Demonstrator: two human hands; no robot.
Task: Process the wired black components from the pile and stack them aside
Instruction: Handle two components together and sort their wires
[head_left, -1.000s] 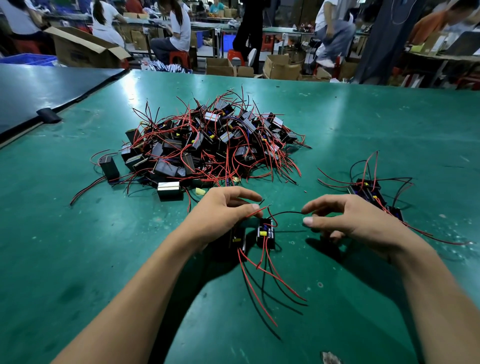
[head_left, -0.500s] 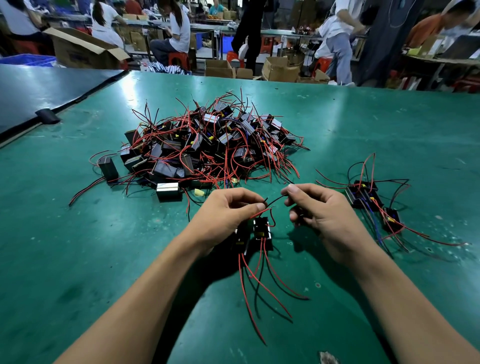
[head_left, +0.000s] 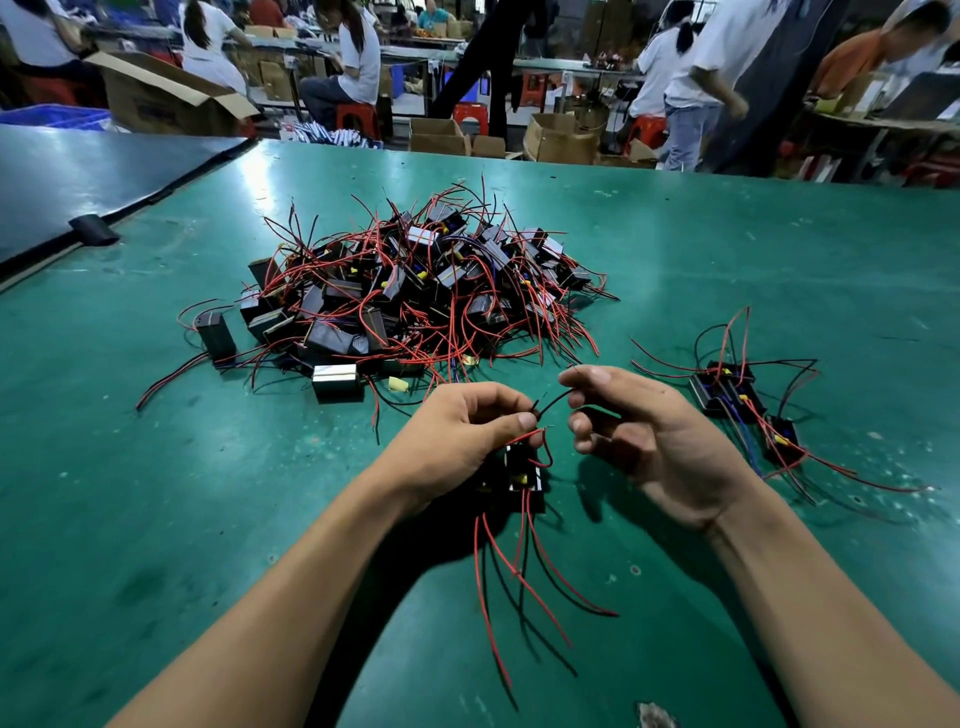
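Grip of left hand (head_left: 457, 441) on small black box-shaped wired component (head_left: 524, 478) at near centre; pinch of right hand (head_left: 660, 447) on its thin black wire (head_left: 556, 401). Far: tangled red-wired component pile (head_left: 415, 291). Right: finished stack (head_left: 727, 395).

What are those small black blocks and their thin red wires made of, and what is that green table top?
The small black block in the left hand looks like matte moulded plastic, dull with sharp edges. Its thin red wires seem plastic-sheathed: glossy, bending freely. The green table top looks like a smooth, scuffed rubber or vinyl mat, showing soft glare; I cannot tell which.
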